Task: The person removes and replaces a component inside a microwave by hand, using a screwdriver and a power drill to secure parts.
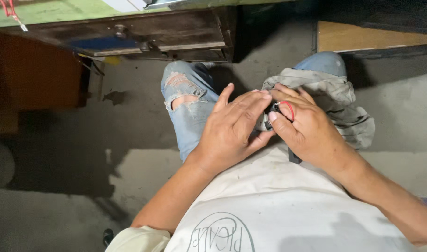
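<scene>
Red wire (290, 110) and small part sit between both hands.

No packages, labels, signs or screens visible; only a round printed emblem (221, 233) on white shirt front.

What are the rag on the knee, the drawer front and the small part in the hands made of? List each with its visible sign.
Rag: woven cloth, matte grey, going by its soft folds and dark stains.
Drawer front: probably wood, dark and worn, with round metal-looking knobs.
Small part: mostly hidden between left hand and right hand; a dark body and a thin red wire show, perhaps plastic-sheathed.
</scene>
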